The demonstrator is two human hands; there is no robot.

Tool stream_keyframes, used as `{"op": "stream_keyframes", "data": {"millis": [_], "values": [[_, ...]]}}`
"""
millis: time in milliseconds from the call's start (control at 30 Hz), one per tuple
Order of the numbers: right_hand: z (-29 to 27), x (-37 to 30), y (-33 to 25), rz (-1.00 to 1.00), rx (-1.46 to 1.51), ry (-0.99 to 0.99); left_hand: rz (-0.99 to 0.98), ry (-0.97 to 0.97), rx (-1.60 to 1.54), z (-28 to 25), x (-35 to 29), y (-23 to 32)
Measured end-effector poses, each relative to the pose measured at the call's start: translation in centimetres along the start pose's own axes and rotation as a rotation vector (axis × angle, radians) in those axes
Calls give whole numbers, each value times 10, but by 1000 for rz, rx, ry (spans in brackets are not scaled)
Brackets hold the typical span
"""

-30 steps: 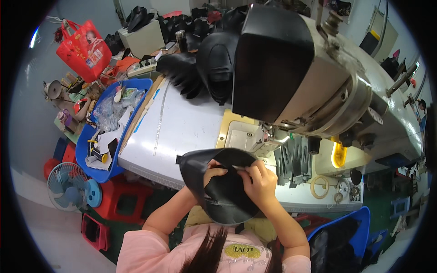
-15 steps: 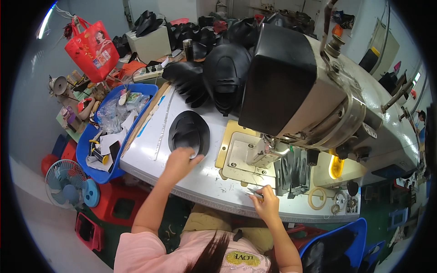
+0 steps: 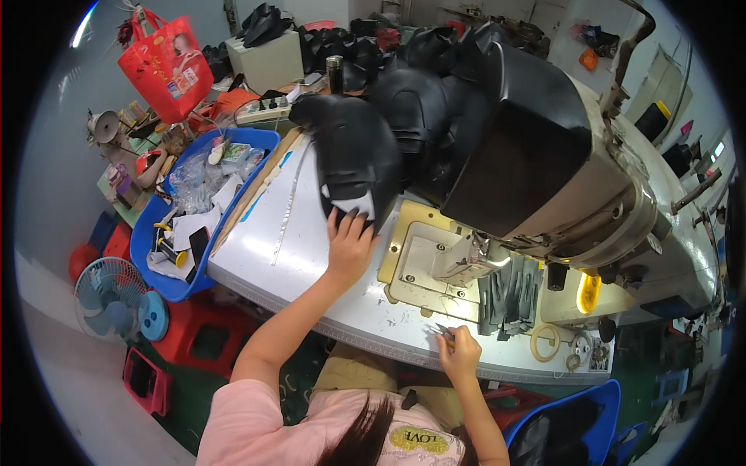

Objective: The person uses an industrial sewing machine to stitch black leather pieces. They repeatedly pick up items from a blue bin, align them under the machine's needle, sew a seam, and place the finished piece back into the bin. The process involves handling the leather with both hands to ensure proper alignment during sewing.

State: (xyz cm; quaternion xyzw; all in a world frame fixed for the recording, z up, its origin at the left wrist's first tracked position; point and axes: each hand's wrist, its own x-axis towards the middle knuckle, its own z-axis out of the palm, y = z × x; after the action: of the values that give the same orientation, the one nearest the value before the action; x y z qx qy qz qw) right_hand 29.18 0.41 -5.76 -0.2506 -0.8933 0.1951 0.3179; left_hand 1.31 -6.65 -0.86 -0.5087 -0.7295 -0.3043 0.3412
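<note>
A black leather shoe upper (image 3: pixel 356 159) with a white patch at its near end is stretched out over the left part of the table. My left hand (image 3: pixel 351 247) grips that near end, its fingertips over the white patch and the thumb hidden. Close to the table's front edge, my right hand (image 3: pixel 460 354) is closed around small thread snips (image 3: pixel 440 331), blades pointing up and left. Between the hands and the machine head lies the sewing machine's bed plate (image 3: pixel 423 272), framed in yellow.
The large sewing machine (image 3: pixel 536 147) fills the right side. More black uppers (image 3: pixel 412 109) are heaped behind the table. Black strips (image 3: pixel 509 295) lie right of the bed plate. A blue basket (image 3: pixel 268 144) of scraps stands left, a blue bin (image 3: pixel 610 396) at lower right.
The upper that lay flat on the table has moved away and to the right with my left hand, now near the heap. My right hand has barely moved and still holds the snips.
</note>
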Motion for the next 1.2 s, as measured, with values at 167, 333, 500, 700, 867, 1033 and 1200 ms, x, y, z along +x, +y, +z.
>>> {"op": "stream_keyframes", "data": {"millis": [167, 333, 500, 700, 867, 1033, 1200], "values": [[5, -3, 3, -28, -17, 54, 84, -74, -4, 78, 40, -11], [6, -2, 2, -37, -54, 67, 214, -101, -28, 89, 71, -23], [4, -1, -1, -35, -87, 53, 244, -134, 0, 82, 78, -40], [4, -3, -1, -30, -111, 58, 198, -191, -115, 86, 110, -26], [2, -3, -3, -32, -123, 82, 180, 52, -206, 73, 149, -24], [0, 1, -4, -56, -114, 98, 127, -8, -260, 96, 132, -53], [-5, -4, -5, -21, -135, 136, 116, -52, -336, 125, 122, -58]]}}
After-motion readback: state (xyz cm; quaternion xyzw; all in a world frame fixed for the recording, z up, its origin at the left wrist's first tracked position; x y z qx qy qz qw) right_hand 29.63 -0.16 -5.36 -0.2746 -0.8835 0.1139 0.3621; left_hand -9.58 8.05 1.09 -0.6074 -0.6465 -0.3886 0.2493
